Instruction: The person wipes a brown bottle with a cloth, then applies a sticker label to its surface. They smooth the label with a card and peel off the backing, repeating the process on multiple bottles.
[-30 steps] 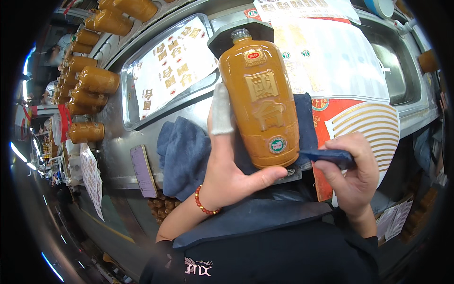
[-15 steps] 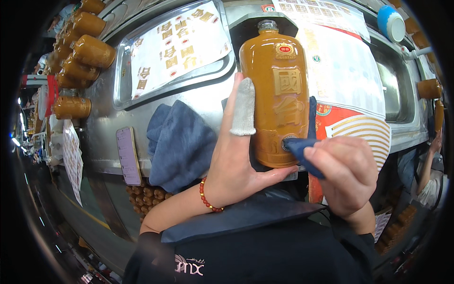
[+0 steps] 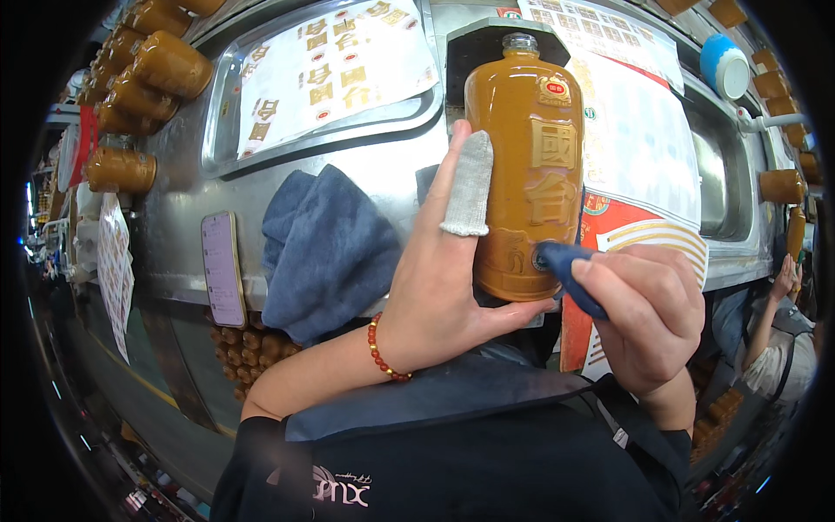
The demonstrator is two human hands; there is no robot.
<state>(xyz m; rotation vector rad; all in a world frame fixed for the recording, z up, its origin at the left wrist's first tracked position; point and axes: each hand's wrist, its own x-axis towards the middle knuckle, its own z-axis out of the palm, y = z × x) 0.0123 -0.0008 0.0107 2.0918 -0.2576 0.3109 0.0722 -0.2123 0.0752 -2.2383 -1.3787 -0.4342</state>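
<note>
A glossy brown bottle (image 3: pixel 513 165) with raised gold characters and a small red emblem lies on a dark holder (image 3: pixel 465 48), neck pointing away. My left hand (image 3: pixel 444 261) grips its lower left side, thumb under the base; a grey knitted finger cover (image 3: pixel 471 187) sits on one finger, and a red bead bracelet is at the wrist. Pinched in my right hand (image 3: pixel 648 304) is a dark blue cloth (image 3: pixel 570 271), its tip touching a small round mark low on the bottle. A second folded blue cloth (image 3: pixel 326 252) lies left of my left hand.
A metal tray (image 3: pixel 217 130) with a sheet of gold stickers (image 3: pixel 335 78) stands at the back left. A phone (image 3: pixel 223 270) lies near the table's front edge. More brown bottles (image 3: pixel 170 65) crowd the far left. At right are sticker sheets (image 3: pixel 639 143), a sink (image 3: pixel 726 191) and another person (image 3: pixel 778 348).
The view has shifted slightly, so the bottle sits a little further right in the picture. Both hands keep their holds, and the cloth tip stays by the round mark.
</note>
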